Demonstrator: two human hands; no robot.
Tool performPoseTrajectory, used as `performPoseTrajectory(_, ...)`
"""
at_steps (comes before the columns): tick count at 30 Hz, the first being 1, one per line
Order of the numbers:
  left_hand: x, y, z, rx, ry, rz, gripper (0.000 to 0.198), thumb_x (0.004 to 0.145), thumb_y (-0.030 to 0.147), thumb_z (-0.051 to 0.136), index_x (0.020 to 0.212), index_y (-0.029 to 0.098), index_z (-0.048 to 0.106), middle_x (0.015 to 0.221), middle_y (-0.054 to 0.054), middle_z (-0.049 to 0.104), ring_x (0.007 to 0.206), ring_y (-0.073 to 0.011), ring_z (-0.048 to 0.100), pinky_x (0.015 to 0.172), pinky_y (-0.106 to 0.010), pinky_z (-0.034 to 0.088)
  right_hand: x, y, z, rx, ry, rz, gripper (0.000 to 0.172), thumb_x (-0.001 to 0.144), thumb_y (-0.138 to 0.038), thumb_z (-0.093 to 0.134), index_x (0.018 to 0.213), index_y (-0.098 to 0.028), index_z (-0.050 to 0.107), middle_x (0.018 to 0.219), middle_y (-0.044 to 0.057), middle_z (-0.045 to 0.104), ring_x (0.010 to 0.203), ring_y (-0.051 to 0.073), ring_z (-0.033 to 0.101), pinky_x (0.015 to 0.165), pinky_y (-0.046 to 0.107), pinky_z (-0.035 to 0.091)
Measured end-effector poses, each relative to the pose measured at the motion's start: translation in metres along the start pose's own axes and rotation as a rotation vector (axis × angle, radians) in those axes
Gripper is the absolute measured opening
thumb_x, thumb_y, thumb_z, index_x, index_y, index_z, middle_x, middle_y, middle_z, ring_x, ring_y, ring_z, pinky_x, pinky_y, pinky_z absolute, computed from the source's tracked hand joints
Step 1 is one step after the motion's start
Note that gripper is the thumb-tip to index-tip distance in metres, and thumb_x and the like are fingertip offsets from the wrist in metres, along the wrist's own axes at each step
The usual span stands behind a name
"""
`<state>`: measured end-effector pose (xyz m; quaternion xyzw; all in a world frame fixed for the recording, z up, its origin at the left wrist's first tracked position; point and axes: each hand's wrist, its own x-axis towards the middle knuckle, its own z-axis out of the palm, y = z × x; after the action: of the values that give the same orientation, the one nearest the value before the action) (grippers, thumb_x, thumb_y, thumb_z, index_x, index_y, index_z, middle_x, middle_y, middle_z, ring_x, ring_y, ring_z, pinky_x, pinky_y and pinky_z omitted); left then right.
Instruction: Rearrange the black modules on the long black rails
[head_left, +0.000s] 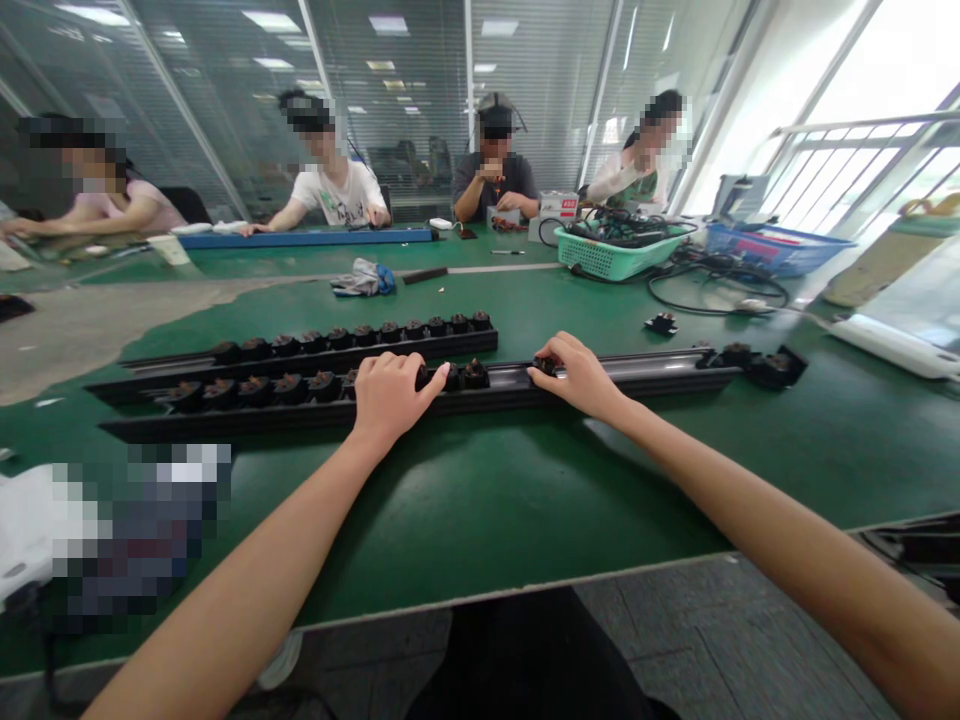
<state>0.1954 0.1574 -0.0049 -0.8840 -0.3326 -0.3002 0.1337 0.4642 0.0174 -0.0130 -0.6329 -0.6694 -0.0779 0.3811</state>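
Observation:
A long black channel (pixel 645 388) lies across the green table in front of me. Black socket modules with copper-coloured contacts sit in a row along its left part; one module (pixel 475 374) stands between my hands. My left hand (pixel 394 398) is closed around a module in the channel, the thumb on its right side and the fingers over the top. Further right, my right hand (pixel 574 375) pinches another black socket module (pixel 541 366) inside the channel, which is bare on both sides of it. My fingers partly cover both held modules.
Behind lies a second black channel (pixel 315 362) filled with modules. Loose modules (pixel 776 367) lie at the right end, and a small black part (pixel 661 323) lies beyond. Further back are a green basket (pixel 600 258) of cables, a crumpled cloth (pixel 364 278) and several people seated.

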Motion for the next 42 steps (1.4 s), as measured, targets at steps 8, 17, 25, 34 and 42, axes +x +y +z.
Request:
performPoseTrajectory(8, 0.001, 0.0, 0.0, 0.009, -0.009, 0.003, 0.052, 0.099, 0.06, 0.037, 0.086, 0.021, 0.068, 0.086, -0.012, 0.072, 0.093, -0.0312, 0.063, 0.085, -0.045, 0.041, -0.013, -0.003, -0.001, -0.017, 0.019, -0.022, 0.025, 0.095, -0.044, 0.056, 0.103, -0.022, 0.063, 0.098, 0.01, 0.059, 0.1, 0.027, 0.054, 0.092, 0.043, 0.045)
performPoseTrajectory(17, 0.001, 0.004, -0.003, 0.021, 0.041, 0.031, 0.047, 0.099, 0.056, 0.041, 0.095, 0.019, 0.071, 0.095, -0.014, 0.074, 0.102, -0.0332, 0.059, 0.089, -0.049, 0.04, -0.02, -0.004, -0.002, -0.084, 0.004, -0.058, 0.032, 0.097, -0.041, 0.051, 0.118, -0.02, 0.062, 0.106, 0.013, 0.06, 0.106, 0.029, 0.054, 0.097, 0.047, 0.045)
performPoseTrajectory(25, -0.002, 0.019, -0.004, -0.073, 0.01, 0.152, 0.046, 0.099, 0.051, 0.046, 0.121, 0.016, 0.066, 0.115, -0.014, 0.071, 0.109, -0.0317, 0.06, 0.103, -0.05, 0.037, -0.02, -0.004, -0.003, -0.06, 0.019, -0.034, 0.028, 0.096, -0.04, 0.053, 0.113, -0.02, 0.063, 0.103, 0.013, 0.065, 0.101, 0.029, 0.058, 0.094, 0.046, 0.047)
performPoseTrajectory(34, -0.004, 0.026, -0.001, -0.053, -0.022, 0.168, 0.051, 0.099, 0.051, 0.046, 0.132, 0.015, 0.06, 0.118, -0.016, 0.07, 0.111, -0.0322, 0.06, 0.1, -0.049, 0.04, -0.02, -0.007, -0.003, -0.07, 0.025, -0.029, 0.029, 0.097, -0.038, 0.05, 0.114, -0.019, 0.064, 0.106, 0.014, 0.065, 0.105, 0.03, 0.058, 0.097, 0.048, 0.046)
performPoseTrajectory(42, -0.005, 0.025, -0.003, -0.058, -0.052, 0.194, 0.05, 0.101, 0.049, 0.043, 0.132, 0.013, 0.061, 0.116, -0.015, 0.071, 0.111, -0.0312, 0.06, 0.095, -0.046, 0.045, -0.02, -0.003, -0.007, -0.063, 0.011, -0.02, 0.028, 0.095, -0.039, 0.053, 0.112, -0.019, 0.065, 0.103, 0.013, 0.065, 0.101, 0.029, 0.058, 0.094, 0.047, 0.047)
